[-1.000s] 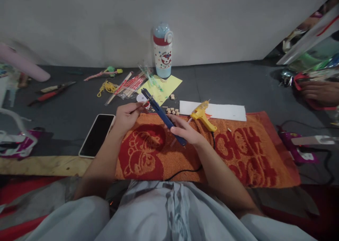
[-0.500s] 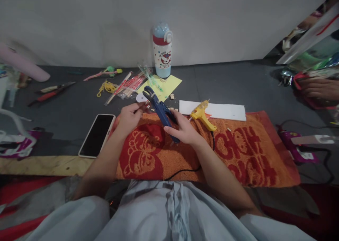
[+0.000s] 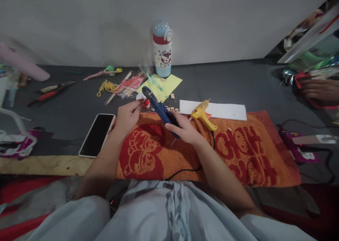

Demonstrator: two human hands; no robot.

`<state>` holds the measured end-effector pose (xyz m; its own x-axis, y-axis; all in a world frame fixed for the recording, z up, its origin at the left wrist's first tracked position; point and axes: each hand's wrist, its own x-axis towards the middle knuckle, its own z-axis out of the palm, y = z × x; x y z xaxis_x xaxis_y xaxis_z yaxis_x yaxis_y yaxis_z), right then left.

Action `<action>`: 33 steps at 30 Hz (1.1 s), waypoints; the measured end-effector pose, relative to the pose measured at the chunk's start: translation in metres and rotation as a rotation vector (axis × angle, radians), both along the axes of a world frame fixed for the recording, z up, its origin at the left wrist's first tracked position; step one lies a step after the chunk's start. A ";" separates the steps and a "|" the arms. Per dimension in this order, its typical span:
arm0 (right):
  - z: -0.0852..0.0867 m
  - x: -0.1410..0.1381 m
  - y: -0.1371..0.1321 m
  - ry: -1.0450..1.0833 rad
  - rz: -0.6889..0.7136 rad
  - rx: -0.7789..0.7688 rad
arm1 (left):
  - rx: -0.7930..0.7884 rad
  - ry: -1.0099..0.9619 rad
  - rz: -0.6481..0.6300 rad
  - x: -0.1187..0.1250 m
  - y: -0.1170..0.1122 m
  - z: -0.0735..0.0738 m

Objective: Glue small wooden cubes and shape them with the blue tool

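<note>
nubby orange towel (image 3: 180, 159), long blue tool (image 3: 159, 109) in the person's curled right hand (image 3: 186, 128), left hand (image 3: 128, 116) pinched at the fingertips, any held piece too small to tell

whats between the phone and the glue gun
In the head view, from the phone to the glue gun: the left hand, blue tool and right hand, with the towel beneath.

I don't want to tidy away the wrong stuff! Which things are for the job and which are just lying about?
Seems part of the job:
blue plier-like tool, in the right hand
small wooden pieces
perhaps the yellow glue gun, near that hand

Probably just lying about:
smartphone
water bottle
yellow string
red-handled pliers
</note>
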<state>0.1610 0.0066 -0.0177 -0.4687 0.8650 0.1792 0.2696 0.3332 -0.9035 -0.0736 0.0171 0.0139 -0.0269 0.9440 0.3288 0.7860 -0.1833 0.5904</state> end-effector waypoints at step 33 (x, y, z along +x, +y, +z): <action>0.002 0.000 0.000 -0.003 0.004 -0.026 | 0.127 0.078 -0.016 -0.004 0.001 -0.005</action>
<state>0.1612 0.0063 -0.0157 -0.4726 0.8676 0.1550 0.2712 0.3105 -0.9111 -0.0780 0.0180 0.0085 0.0184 0.8947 0.4464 0.8250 -0.2658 0.4986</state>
